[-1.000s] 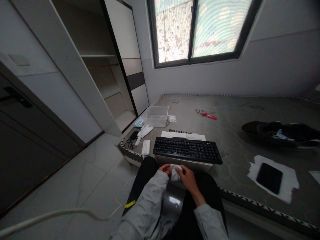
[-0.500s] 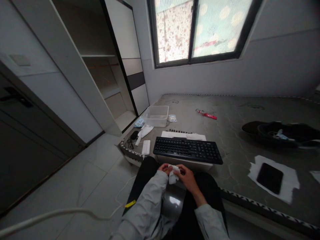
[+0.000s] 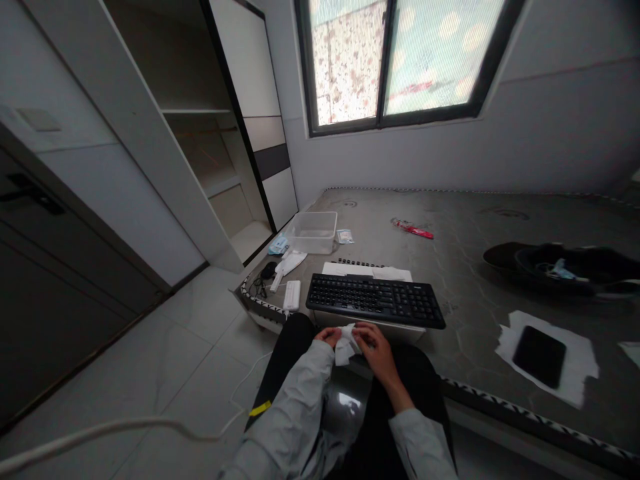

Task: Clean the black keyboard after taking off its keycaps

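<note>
A crumpled white tissue (image 3: 344,349) is held over my lap, just in front of the bed's edge. My left hand (image 3: 328,336) pinches its left side. On the other side, the fingers of my right hand (image 3: 374,345) are closed on the tissue too. Whether something is wrapped inside it I cannot tell. Right beyond my hands lies a black keyboard (image 3: 375,298), resting on a white, box-like thing at the bed's front edge. White paper with a spiral binding (image 3: 367,270) shows behind the keyboard.
Left of the keyboard are a white power strip (image 3: 292,295), a black mouse (image 3: 269,270) and a clear plastic box (image 3: 313,233). A red packaged item (image 3: 417,231) lies farther back. At right are a dark cap (image 3: 560,267) and a black phone (image 3: 540,356) on white paper.
The tissue has shifted slightly and spread into a different fold between my hands. My right fingers have moved a little up. The things on the bed stay where they were.
</note>
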Motion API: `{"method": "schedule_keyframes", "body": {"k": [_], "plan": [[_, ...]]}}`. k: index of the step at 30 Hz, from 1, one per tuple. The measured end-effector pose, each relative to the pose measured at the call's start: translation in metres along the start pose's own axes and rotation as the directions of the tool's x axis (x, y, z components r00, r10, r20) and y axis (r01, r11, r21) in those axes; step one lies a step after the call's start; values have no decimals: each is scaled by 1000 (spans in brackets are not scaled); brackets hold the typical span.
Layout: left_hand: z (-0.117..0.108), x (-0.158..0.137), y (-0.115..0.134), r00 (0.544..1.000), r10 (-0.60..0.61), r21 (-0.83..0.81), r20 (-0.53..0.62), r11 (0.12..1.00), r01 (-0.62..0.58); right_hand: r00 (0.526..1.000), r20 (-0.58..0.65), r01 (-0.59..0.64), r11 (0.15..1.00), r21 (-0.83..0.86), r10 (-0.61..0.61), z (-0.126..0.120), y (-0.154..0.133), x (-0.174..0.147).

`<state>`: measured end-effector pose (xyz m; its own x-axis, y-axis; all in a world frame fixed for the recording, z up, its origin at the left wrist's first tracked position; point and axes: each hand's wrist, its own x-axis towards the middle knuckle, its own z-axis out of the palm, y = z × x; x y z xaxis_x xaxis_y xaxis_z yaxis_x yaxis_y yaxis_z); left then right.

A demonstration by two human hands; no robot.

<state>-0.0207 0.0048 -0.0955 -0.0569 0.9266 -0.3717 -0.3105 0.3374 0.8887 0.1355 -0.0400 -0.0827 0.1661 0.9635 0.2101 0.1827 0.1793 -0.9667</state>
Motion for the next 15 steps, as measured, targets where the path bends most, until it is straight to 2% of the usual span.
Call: {"method": "schedule_keyframes", "body": {"k": [6, 11, 15], "plan": [[0, -3, -2, 999, -11, -9, 37, 1000, 12, 1000, -14, 10, 999, -50, -11, -1, 2, 0], [1, -8, -2, 998, -10, 28, 63, 1000, 8, 998, 24, 56, 995, -84, -55, -1, 1, -1], [0, -11, 0, 998, 3, 54, 70, 999, -7, 998, 42, 49, 993, -105, -45, 0, -4, -2]]}}
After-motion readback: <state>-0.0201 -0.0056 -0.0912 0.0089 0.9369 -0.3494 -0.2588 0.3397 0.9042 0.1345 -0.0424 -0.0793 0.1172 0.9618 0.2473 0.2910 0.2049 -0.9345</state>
